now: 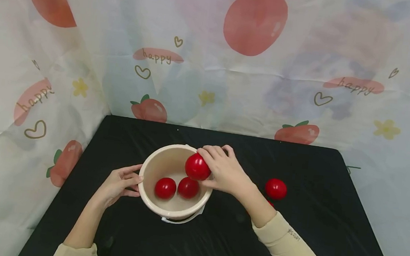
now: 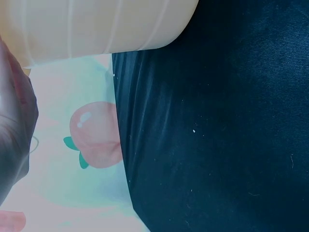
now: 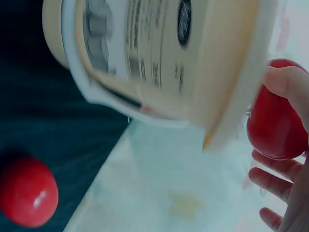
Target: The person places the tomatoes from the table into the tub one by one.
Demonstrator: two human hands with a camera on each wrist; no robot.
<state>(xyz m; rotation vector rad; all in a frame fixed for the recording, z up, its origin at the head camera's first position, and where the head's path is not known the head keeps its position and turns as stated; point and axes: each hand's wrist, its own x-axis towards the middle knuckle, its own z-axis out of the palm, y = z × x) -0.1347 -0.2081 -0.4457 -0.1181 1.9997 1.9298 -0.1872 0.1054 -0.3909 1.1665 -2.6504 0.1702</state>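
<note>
A cream bucket [image 1: 150, 199] with a white handle [image 1: 185, 220] stands on the black table, and two red balls, one on the left [image 1: 165, 188] and one on the right [image 1: 188, 188], lie inside it. My left hand [image 1: 119, 185] grips the bucket's left side, thumb at the rim and fingers along the outer wall. Over the right part of the opening, my right hand [image 1: 224, 171] holds another red ball [image 1: 198, 167] between thumb and fingers. The right wrist view shows this ball [image 3: 277, 123] beside the rim, with the printed label [image 3: 154, 43] on the bucket's wall.
To the right on the black table [image 1: 313, 237] lies a red ball [image 1: 275, 189]. Just below it, a sliver of another red ball [image 1: 270, 203] shows past my right forearm. A pale printed curtain [image 1: 201, 86] hangs behind the table and along its sides.
</note>
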